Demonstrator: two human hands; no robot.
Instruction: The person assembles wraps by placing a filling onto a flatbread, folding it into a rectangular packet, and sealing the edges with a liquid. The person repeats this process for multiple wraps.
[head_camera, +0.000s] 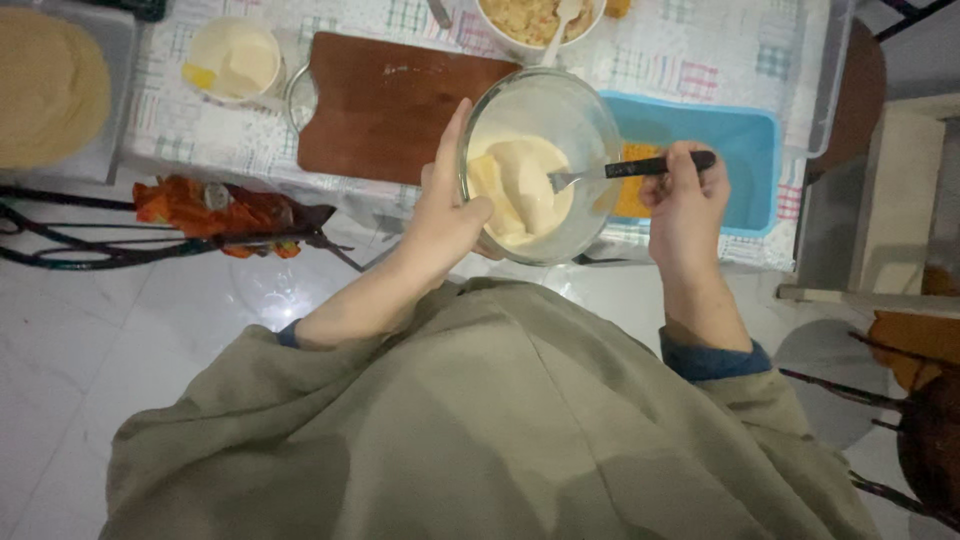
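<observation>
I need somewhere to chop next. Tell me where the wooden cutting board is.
In the head view, the wooden cutting board lies on the checked tablecloth, upper centre-left, just behind the glass bowl held in the left hand.

A shiny white tile floor (90, 340) lies under a table with a checked cloth (690, 60); a dark chair (920, 400) stands right.

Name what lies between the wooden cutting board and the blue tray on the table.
In the head view, the glass bowl of pale batter, held up by the left hand, lies between the wooden cutting board and the blue tray.
</observation>
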